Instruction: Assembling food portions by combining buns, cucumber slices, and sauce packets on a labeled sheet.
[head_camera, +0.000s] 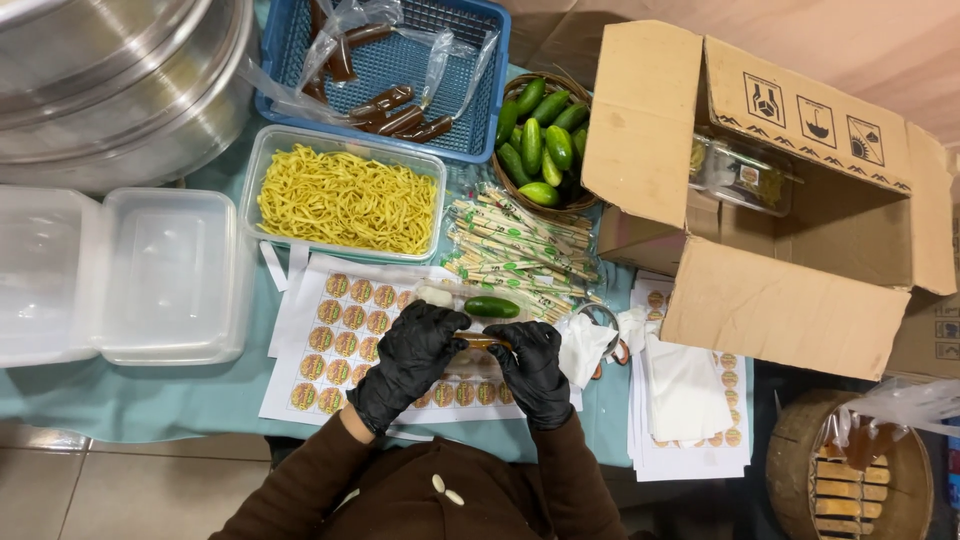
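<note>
Both my hands wear black gloves and meet over a sheet of round stickers (345, 330) on the teal table. My left hand (410, 358) and my right hand (530, 365) together pinch a small brownish item (483, 342) between their fingertips; I cannot tell exactly what it is. Just beyond my fingers lie a small green cucumber (491, 307) and a pale roll-shaped piece (434, 295). A pile of wrapped chopsticks (520, 252) lies right behind them.
A clear tub of yellow noodles (345, 200), a blue basket with sauce packets (400, 70), a wicker bowl of cucumbers (540, 140), an open cardboard box (770, 200), open clear plastic containers (120, 275), a steel pot (110, 80), scissors (605, 335), paper stacks (690, 400) and a wooden basket (850, 480) surround the spot.
</note>
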